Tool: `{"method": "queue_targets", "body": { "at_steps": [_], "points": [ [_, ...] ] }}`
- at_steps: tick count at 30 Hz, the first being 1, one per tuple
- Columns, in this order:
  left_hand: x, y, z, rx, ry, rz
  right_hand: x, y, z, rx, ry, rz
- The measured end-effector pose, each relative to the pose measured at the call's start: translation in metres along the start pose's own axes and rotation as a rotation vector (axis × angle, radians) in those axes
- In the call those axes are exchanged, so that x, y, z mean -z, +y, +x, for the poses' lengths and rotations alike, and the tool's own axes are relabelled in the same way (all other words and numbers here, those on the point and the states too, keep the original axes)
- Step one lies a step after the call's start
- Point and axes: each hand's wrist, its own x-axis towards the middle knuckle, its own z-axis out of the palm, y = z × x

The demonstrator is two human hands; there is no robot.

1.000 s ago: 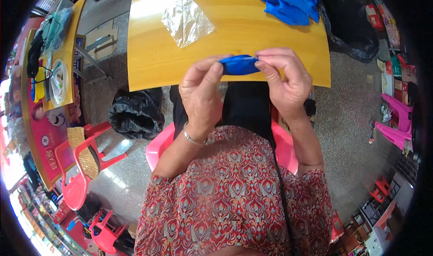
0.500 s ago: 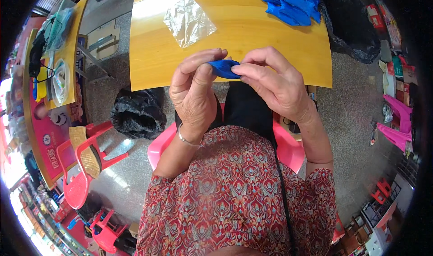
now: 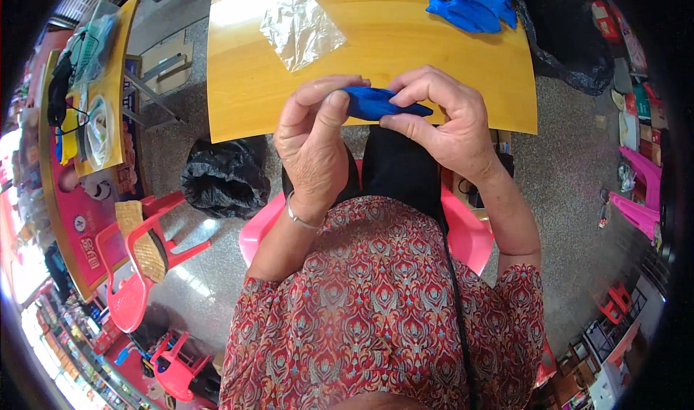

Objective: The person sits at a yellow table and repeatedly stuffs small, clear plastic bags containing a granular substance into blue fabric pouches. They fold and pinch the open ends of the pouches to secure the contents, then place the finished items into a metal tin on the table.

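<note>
Between my hands, above the near edge of the yellow table (image 3: 376, 63), is a small pointed piece of blue fabric (image 3: 372, 105). My left hand (image 3: 315, 137) pinches its left end between thumb and fingers. The right end tapers to a point, gripped by the thumb and bent fingers of my right hand (image 3: 450, 126). Farther back on the table lies a crumpled clear plastic bag (image 3: 302, 31). Several similar blue pieces (image 3: 468, 4) are heaped at the far right corner.
A black plastic bag (image 3: 224, 179) stands open on the floor at the left, by my legs. Another black bag (image 3: 567, 38) hangs at the table's right edge. Pink chairs (image 3: 130, 301) and a side table with goods (image 3: 108, 114) are to the left.
My hands have moved apart a little, the right one to the right. More of the blue fabric piece shows, stretched longer with its pointed tip out past the right fingers.
</note>
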Motion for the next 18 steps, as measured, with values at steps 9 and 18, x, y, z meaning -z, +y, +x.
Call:
{"method": "queue_targets", "body": {
  "at_steps": [9,18],
  "points": [
    [-0.001,-0.009,-0.002,0.232,0.015,-0.122,-0.014,0.024,-0.006,-0.136,0.083,0.286],
    [-0.001,-0.008,-0.004,0.425,-0.088,-0.411,-0.013,0.024,-0.004,-0.120,0.059,0.288]
  ]
}}
